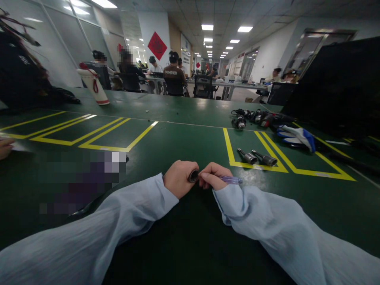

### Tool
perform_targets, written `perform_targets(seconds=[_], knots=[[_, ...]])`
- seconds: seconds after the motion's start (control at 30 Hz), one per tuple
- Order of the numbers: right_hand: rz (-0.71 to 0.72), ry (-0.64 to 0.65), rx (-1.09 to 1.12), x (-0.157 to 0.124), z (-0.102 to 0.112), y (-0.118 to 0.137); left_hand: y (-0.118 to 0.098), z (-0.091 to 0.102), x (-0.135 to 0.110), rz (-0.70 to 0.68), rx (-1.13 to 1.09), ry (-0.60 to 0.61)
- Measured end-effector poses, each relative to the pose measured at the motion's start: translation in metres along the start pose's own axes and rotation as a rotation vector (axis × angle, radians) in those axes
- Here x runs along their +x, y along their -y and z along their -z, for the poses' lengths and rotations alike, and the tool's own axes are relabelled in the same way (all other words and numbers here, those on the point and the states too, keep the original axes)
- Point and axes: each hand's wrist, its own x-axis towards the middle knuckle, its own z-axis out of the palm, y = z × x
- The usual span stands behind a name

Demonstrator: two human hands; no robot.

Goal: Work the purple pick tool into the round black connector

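Note:
My left hand (179, 178) is closed around a dark metal socket (193, 176), whose round open end faces me. Close beside it, my right hand (214, 175) pinches a translucent purple pen (230, 180). The pen's back end points to the right, and its tip is hidden by my fingers near the socket's mouth. To the right, inside a yellow taped frame, lie two metal sockets with shanks, a left one (249, 157) and a right one (266, 159).
The green table (184, 138) carries yellow tape outlines. Dark cylindrical tools (240, 120) and a blue-and-white glove (297, 136) lie at the right. At the left are a tall cup (94, 87), a blurred-out purple item (86, 184) and another person's hand (5, 148). People sit beyond.

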Motion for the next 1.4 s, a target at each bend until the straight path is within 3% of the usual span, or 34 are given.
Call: perform_targets(seconds=[0.17,0.33,0.43,0.63,1.0,1.1,1.27,1.4], knots=[[-0.133,0.083,0.272,0.0036,0.0031,0.0007,0.0007,-0.0007,-0.0017,0.035,-0.143,-0.031],[-0.146,0.148,0.403,0.0056,0.0048,0.0,0.0009,-0.0003,-0.0021,0.021,-0.253,-0.011],[-0.08,0.109,0.345,0.0038,0.0041,-0.0001,0.0002,0.0005,-0.0015,0.01,-0.2,-0.009],[0.034,-0.008,0.021,-0.0022,-0.0011,0.0001,0.0007,-0.0002,-0.0011,-0.037,0.019,-0.005],[-0.089,0.164,0.345,0.0022,0.0056,-0.0002,0.0003,-0.0013,-0.0019,0.008,-0.266,-0.046],[-0.035,0.129,0.313,0.001,0.0045,0.0003,0.001,-0.0018,-0.001,0.005,-0.269,-0.059],[0.03,0.025,0.092,-0.0018,-0.0001,0.0029,0.0027,-0.0006,-0.0008,-0.028,-0.065,-0.075],[0.004,0.048,0.114,-0.001,-0.0004,0.0036,0.0027,0.0003,-0.0022,-0.052,-0.03,-0.067]])
